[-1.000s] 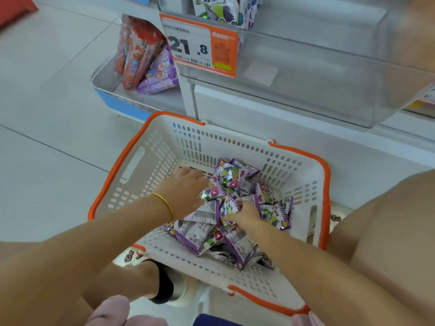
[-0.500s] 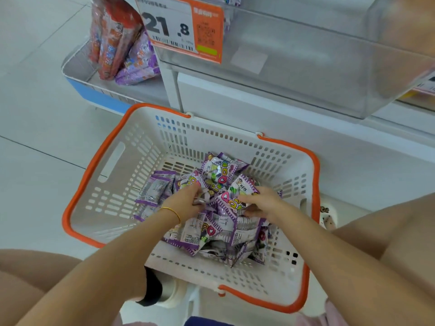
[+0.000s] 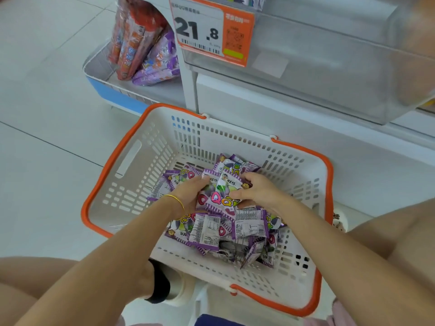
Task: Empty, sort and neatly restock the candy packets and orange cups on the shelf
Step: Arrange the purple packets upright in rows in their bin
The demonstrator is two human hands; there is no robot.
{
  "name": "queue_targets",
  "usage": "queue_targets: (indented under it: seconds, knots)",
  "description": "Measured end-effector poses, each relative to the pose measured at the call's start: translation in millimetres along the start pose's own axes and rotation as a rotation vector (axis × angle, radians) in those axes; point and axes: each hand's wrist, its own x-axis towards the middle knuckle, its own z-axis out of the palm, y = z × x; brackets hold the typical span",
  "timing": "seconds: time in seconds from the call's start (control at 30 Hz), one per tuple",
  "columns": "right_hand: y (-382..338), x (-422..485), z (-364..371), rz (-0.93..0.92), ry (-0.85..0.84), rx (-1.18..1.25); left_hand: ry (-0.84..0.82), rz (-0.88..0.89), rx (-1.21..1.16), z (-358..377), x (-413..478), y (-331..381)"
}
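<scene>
Head view: left hand [image 3: 188, 195] and right hand [image 3: 257, 191], fingers curled, jointly gripping one purple candy packet [image 3: 222, 196]; loose packets [image 3: 249, 228] heaped directly beneath and around the grip, inside white orange-rimmed basket [image 3: 162, 161].

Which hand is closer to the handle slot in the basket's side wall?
Left. The left hand grips packets right of the slot; the right hand grips them farther right, beyond the left hand.

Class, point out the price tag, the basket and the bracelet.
price tag [image 3: 197, 31], head view, on its white printed part.
basket [image 3: 106, 167], head view, on its orange left rim.
bracelet [image 3: 177, 200], head view, on the gold band.
</scene>
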Motion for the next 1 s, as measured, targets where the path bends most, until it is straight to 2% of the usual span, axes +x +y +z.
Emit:
queue_targets:
  seconds: [0.1, 0.2, 0.23, 0.3, 0.33, 0.37, 0.4, 0.47, 0.5, 0.6, 0.7, 0.77, 0.83, 0.93, 1.0]
  knots:
    - [-2, 0, 10, -0.019, 0.026, -0.035, -0.082, -0.018, 0.166, 2, -4, -5]
    - [-3, 2, 22, -0.002, -0.019, -0.098, -0.021, 0.036, 0.344, -2, -4, -15]
    - [-3, 3, 25, 0.018, -0.047, -0.095, -0.016, 0.027, 0.339, -6, -2, -19]
    - [-5, 8, 27, 0.082, -0.127, 0.063, -0.016, 0.022, 0.282, -18, -1, -23]
    - [-4, 14, 26, 0.097, -0.129, 0.148, 0.003, 0.019, 0.265, -24, -1, -24]
    - [-1, 23, 22, 0.083, -0.059, 0.175, 0.034, 0.015, 0.252, -31, 1, -26]
    - [2, 34, 17, 0.035, 0.088, 0.1, 0.069, 0.014, 0.242, -39, 5, -27]
    - [12, 55, 6, -0.09, 0.399, -0.281, 0.132, 0.022, 0.185, -47, 5, -27]
    - [15, 63, 3, -0.136, 0.448, -0.5, 0.151, 0.02, 0.142, -50, 7, -27]
    - [20, 78, 5, -0.178, 0.43, -0.975, 0.18, 0.018, 0.089, -52, 10, -26]
    - [17, 83, 11, -0.121, 0.499, -1.179, 0.169, 0.041, 0.062, -45, 7, -20]
    - [16, 81, 13, -0.049, 0.464, -1.242, 0.15, 0.061, 0.03, -38, 4, -14]
    - [20, 75, 12, -0.075, 0.388, -1.143, 0.143, 0.082, 0.02, -33, 2, -9]
    - [25, 59, 7, -0.133, 0.287, -0.654, 0.156, 0.113, 0.014, -23, -4, 2]
    - [17, 42, -1, -0.099, 0.326, -0.381, 0.194, 0.136, 0.029, -14, -10, 10]
